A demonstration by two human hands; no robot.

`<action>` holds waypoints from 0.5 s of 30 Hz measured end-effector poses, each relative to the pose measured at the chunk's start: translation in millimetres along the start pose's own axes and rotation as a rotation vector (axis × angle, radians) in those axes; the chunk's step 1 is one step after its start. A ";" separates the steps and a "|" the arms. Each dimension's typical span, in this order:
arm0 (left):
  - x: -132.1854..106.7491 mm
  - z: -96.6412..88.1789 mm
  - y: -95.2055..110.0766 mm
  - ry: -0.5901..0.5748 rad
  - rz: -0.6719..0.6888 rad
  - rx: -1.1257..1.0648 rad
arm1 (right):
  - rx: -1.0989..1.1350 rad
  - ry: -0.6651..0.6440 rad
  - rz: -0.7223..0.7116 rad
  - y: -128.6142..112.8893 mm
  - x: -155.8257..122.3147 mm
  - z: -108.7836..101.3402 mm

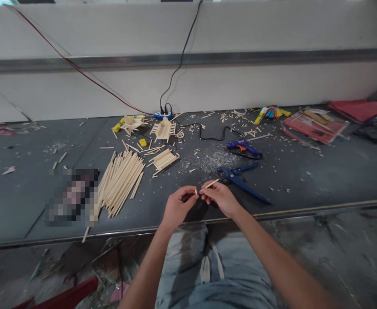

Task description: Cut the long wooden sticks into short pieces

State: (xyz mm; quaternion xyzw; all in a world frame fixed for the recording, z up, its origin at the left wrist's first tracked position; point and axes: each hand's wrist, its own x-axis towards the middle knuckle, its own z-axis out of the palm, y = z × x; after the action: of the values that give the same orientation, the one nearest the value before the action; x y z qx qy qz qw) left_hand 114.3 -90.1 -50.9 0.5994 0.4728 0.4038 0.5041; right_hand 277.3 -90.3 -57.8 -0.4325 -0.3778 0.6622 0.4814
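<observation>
The left hand and the right hand are meeting just above the near edge of the dark worktable, both closed in a pinch. The right hand is gripping a short wooden stick between fingertips and thumb, the stick angling up toward 2 o'clock. The left hand is pinching a tiny wooden piece right beside the stick's lower end; whether the two pieces are touching cannot be told.

From the hands, a blue cutter is lying just beside the right hand at 1 o'clock, its long handles running toward 4 o'clock. Farther off at 1 o'clock a blue glue gun is resting on the table, its black cord trailing toward a power strip at 12 o'clock by the wall. A patch of sawdust is spreading between cutter and glue gun.

At 10 o'clock a bundle of long wooden sticks is lying fanned out. Near it, at 11 o'clock, a flat stick panel is sitting, and beyond that a small stick-built model and another are standing close to the wall, with a yellow cap between them. Far off at 2 o'clock red folders and coloured sticks are lying. Offcuts are scattered across the table.
</observation>
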 end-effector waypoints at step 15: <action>3.0 -2.4 0.8 0.046 0.004 0.052 | -0.074 -0.045 -0.039 4.1 1.2 0.1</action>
State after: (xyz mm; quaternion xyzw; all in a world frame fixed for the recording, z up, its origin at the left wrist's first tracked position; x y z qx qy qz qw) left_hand 112.8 -86.7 -49.8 0.6038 0.4936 0.4061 0.4763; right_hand 275.8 -90.2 -61.8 -0.4274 -0.4210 0.6479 0.4693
